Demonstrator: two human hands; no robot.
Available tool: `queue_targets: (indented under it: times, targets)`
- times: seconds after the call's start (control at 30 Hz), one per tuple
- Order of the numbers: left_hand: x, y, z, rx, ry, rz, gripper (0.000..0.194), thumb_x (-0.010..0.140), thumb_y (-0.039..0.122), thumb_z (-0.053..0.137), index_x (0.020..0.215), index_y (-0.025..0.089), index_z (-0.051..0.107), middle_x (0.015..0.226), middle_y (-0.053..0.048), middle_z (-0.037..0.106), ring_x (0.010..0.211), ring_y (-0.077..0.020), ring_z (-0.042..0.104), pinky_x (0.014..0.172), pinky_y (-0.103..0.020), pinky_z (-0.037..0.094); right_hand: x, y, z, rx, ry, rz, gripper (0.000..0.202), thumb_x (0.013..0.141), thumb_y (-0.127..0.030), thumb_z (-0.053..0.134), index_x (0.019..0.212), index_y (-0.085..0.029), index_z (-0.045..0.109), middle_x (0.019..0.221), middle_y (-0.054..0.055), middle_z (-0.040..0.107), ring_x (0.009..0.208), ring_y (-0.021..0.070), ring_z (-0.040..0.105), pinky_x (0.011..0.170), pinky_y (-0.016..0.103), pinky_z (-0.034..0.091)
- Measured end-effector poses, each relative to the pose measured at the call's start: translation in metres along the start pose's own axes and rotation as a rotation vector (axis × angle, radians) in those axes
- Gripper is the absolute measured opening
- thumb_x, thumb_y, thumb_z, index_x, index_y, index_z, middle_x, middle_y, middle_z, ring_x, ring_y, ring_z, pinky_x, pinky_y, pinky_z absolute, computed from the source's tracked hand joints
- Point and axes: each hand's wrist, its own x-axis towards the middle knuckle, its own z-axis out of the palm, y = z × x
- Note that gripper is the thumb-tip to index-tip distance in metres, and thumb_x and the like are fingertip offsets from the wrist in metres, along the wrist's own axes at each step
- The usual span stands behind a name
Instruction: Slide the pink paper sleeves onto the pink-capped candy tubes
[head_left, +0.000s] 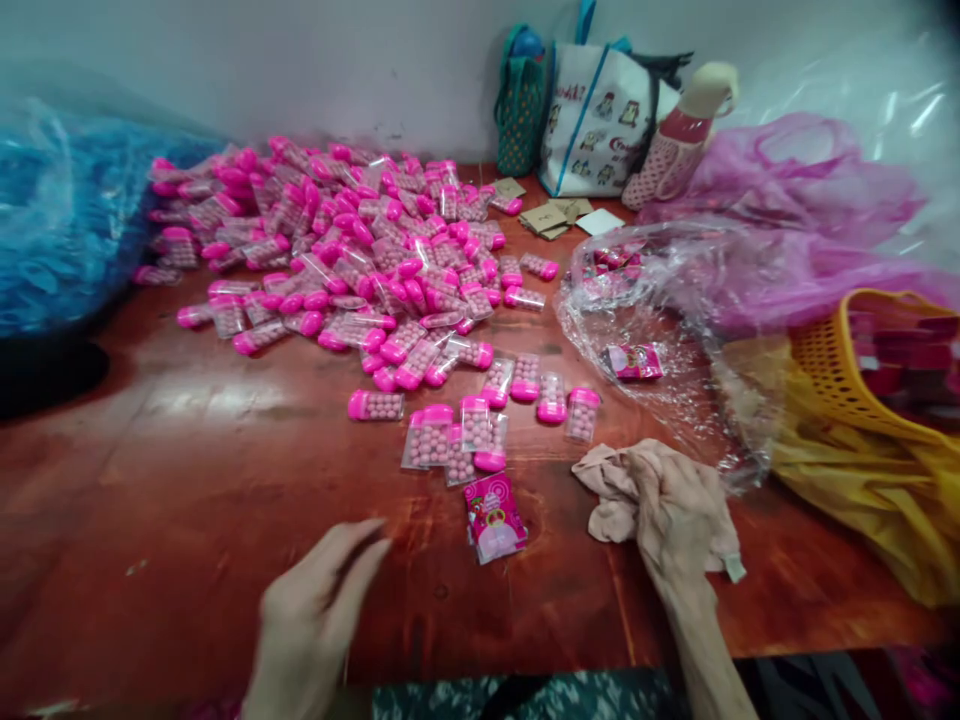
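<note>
My left hand (315, 610) is over the front of the red-brown table, thumb and fingers apart, with nothing between them. My right hand (671, 500) grips a crumpled beige cloth (607, 490) on the tabletop. Between my hands lies a small stack of pink printed cards (495, 515). Just beyond the cards sit several clear boxes of pink balls with bright pink caps (431, 440), some overlapping. A large heap of the same boxes (360, 250) spreads toward the wall.
At the left stands a big clear bag of blue pieces (60, 220). On the right are a clear plastic bag with pink packets (690, 370), a yellow basket (825, 340) and a pink plastic bag (795, 180). A white tote (592, 120) and a bottle (686, 125) stand by the wall.
</note>
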Motion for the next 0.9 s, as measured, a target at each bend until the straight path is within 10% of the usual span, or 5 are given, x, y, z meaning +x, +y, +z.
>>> queue_targets:
  times: [0.17,0.43,0.67,0.9]
  targets:
    - [0.051,0.034,0.053,0.001,0.102,0.232,0.018,0.082,0.022,0.057,0.097,0.017,0.064,0.094,-0.007,0.067,0.091,-0.0208,0.06,0.086,-0.035,0.047,0.007,-0.001,-0.016,0.049,-0.044,-0.035,0.038,0.087,-0.051,0.044,0.093,-0.02,0.065,0.091,0.008,0.063,0.088,0.0255,0.051,0.079,0.038,0.038]
    - [0.08,0.002,0.097,0.216,-0.048,0.126,0.068,0.081,0.045,0.052,0.135,0.008,0.033,0.138,-0.026,0.034,0.129,-0.0395,0.027,0.098,-0.058,0.031,0.045,-0.048,0.015,0.045,-0.064,-0.014,0.032,0.09,-0.028,0.041,0.116,-0.013,0.054,0.1,0.017,0.059,0.095,0.0313,0.049,0.081,0.048,0.038]
    - [0.07,-0.002,0.106,0.246,0.007,0.186,0.065,0.083,0.042,0.05,0.136,0.01,0.031,0.139,-0.027,0.033,0.131,-0.0381,0.026,0.099,-0.056,0.031,0.011,-0.093,0.047,0.244,-0.055,-0.17,0.036,0.092,-0.025,0.038,0.127,-0.016,0.045,0.125,0.015,0.051,0.119,0.0301,0.043,0.093,0.047,0.04]
    - [0.067,-0.004,0.105,0.135,0.066,0.171,0.06,0.083,0.037,0.052,0.136,0.014,0.034,0.14,-0.022,0.035,0.131,-0.0343,0.028,0.101,-0.054,0.03,0.01,-0.094,0.031,0.347,-0.038,-0.144,0.033,0.094,-0.027,0.035,0.123,-0.019,0.047,0.115,0.014,0.058,0.107,0.0268,0.054,0.087,0.044,0.045]
